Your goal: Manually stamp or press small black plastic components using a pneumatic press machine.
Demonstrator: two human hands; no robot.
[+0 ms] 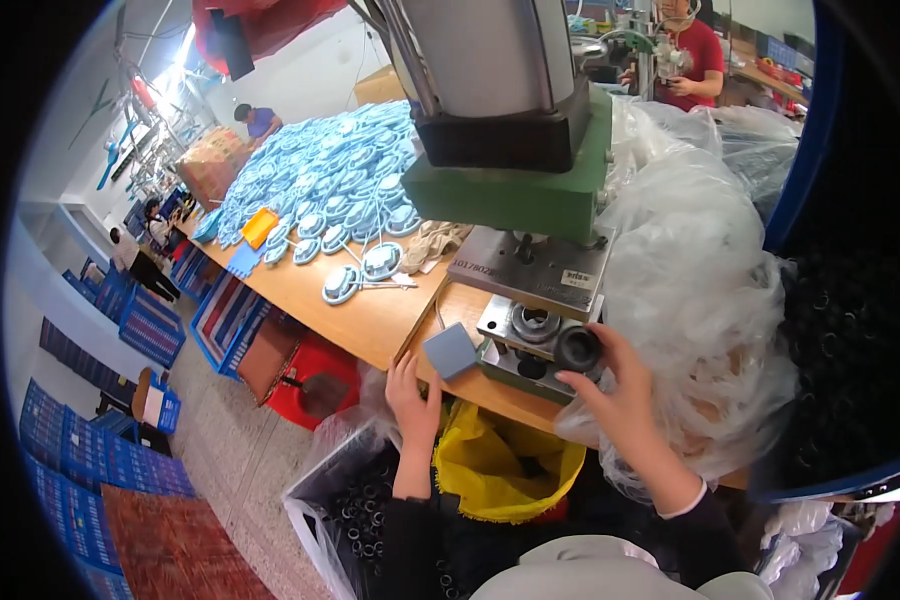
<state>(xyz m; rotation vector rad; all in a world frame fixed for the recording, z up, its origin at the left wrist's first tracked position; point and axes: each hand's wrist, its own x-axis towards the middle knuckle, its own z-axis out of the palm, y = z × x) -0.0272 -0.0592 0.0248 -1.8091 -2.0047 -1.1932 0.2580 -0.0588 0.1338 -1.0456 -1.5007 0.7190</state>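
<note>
My right hand (625,395) pinches a round black part (578,349), shaped like a ring or cup, between thumb and fingers. It holds the part at the right front of the lower steel die (532,322), which has a round seat in its top. Over the die hangs the steel upper plate (530,270) of a green press (510,190), with a gap between them. My left hand (413,400) is empty, fingers stretched out, at the table's front edge beside a flat grey-blue block (451,351).
Many light-blue corded round parts (330,180) are heaped on the wooden table (370,325). Below hang a yellow bag (505,465) and a white bin (320,500) of black rings. Clear plastic bags (690,280) crowd the right, beside a blue-rimmed container (850,475) of black parts.
</note>
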